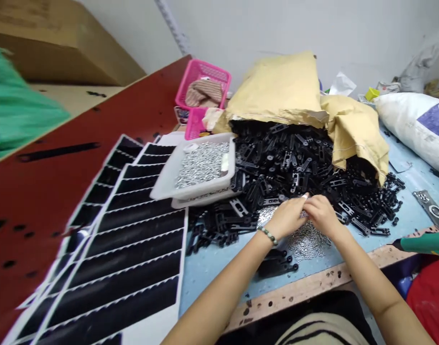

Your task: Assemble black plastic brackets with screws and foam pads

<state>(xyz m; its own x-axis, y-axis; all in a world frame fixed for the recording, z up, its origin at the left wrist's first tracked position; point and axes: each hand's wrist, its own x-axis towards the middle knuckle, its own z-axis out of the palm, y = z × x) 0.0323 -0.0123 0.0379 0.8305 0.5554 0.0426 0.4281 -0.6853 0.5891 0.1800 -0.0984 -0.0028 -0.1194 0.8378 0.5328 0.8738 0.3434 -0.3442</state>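
My left hand, with a beaded bracelet at the wrist, meets my right hand over the front of a pile of black plastic parts. Both sets of fingers are closed in a pinch, fingertips together. Whatever lies between them is too small or hidden to make out. Below the hands spreads a heap of small silvery metal pieces, and more of them show left of my left hand. Several long black plastic pieces lie near the table's front edge, under my left wrist.
A white plastic tub of metal pins stands left of the pile. Behind are pink baskets and yellow paper sacks spilling black parts. Black-striped sheets cover the left. A green power screwdriver and white sack are right.
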